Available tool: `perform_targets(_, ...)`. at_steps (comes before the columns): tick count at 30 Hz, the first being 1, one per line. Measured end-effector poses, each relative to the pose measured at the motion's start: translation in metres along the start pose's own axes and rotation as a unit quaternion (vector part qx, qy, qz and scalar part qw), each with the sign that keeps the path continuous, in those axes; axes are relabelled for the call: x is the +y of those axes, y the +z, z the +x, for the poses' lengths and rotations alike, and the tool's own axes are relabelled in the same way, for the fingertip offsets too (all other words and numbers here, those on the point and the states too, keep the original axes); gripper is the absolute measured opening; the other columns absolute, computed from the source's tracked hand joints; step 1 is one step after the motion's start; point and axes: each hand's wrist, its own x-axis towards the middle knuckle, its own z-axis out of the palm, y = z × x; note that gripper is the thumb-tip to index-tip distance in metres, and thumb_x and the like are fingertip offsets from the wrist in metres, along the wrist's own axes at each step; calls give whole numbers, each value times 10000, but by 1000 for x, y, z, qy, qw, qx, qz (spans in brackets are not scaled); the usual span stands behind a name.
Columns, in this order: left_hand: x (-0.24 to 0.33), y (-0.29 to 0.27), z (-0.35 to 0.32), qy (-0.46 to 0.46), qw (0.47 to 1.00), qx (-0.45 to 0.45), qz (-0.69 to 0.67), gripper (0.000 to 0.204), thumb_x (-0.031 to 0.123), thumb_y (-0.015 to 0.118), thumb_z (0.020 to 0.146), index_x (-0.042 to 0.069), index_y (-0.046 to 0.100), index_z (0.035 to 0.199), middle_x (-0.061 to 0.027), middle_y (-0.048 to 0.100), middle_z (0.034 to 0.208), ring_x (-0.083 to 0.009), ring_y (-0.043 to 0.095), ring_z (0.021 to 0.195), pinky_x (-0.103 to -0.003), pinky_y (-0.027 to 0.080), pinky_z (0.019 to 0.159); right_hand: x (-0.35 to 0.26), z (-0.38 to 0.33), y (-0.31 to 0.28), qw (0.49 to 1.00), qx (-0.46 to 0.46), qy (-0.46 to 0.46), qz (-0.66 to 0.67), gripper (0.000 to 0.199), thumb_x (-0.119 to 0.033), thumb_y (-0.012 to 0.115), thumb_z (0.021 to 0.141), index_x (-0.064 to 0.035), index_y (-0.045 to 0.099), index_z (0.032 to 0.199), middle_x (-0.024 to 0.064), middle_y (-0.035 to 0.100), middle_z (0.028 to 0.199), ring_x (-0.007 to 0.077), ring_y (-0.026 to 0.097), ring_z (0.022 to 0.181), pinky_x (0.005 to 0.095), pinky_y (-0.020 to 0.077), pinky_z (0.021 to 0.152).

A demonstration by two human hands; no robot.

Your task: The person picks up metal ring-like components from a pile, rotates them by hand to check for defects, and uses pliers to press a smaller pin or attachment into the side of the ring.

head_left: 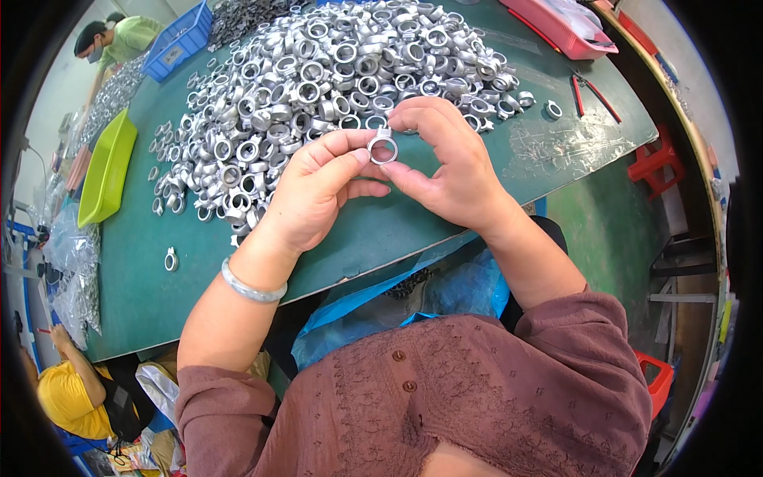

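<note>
Between my two hands, over the near part of the green table (334,262), is a silver metal ring clamp (384,151) with a small lug at its top. My left hand (322,183) pinches the ring's left side between thumb and fingers. On the other side, the fingers and thumb of my right hand (445,159) curve round it, with the fingertips at the lug and the thumb at the lower rim. Just beyond my hands lies a large heap of similar ring clamps (318,79). A single ring clamp (171,259) lies apart at the left.
Red-handled pliers (596,95) and a pink tray (572,32) lie at the right. A yellow-green tray (109,171) and a blue crate (176,44) stand at the left. A blue plastic bag (461,290) hangs below the table edge. Two other people are at the left, one in yellow (75,401).
</note>
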Motion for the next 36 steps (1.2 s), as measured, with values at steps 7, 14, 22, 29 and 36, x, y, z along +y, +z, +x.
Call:
perform_targets(7,-1,0,0,21,999,7,39,250,94,455,902,-4,534,1117,-85,596,1005,-166,602,871,-298,508,756,-1,-3,0,998,-17,48,34,319,-75,695,660,-37,547,940,101,576,880,277,557,824,348,448,716)
perform_targets(14,-1,1,1,21,998,16,53,219,88,501,893,2,544,1090,-86,601,994,-164,601,866,-296,506,777,-3,-3,-2,997,-26,56,47,345,-47,685,662,-44,550,980,99,585,883,269,568,831,347,454,720)
perform_targets(22,-6,2,1,129,974,30,183,166,-9,612,795,6,612,960,-65,595,981,-131,572,862,-245,467,772,0,-5,-1,993,-27,74,82,423,9,670,655,-56,533,1050,97,589,893,253,585,837,343,467,727)
perform_targets(29,-6,4,0,147,964,21,219,128,-35,629,764,-1,634,887,-77,556,1050,-131,563,897,-253,469,791,3,-4,-7,994,-38,69,71,423,12,671,660,-50,539,1056,97,587,896,242,591,828,326,479,724)
perform_targets(36,-4,7,-2,180,943,-1,281,132,-49,626,753,-9,628,879,-83,547,1046,-120,565,891,-240,483,785,10,4,-24,994,-51,78,48,334,-5,659,686,-36,567,1005,94,593,882,222,591,804,313,477,710)
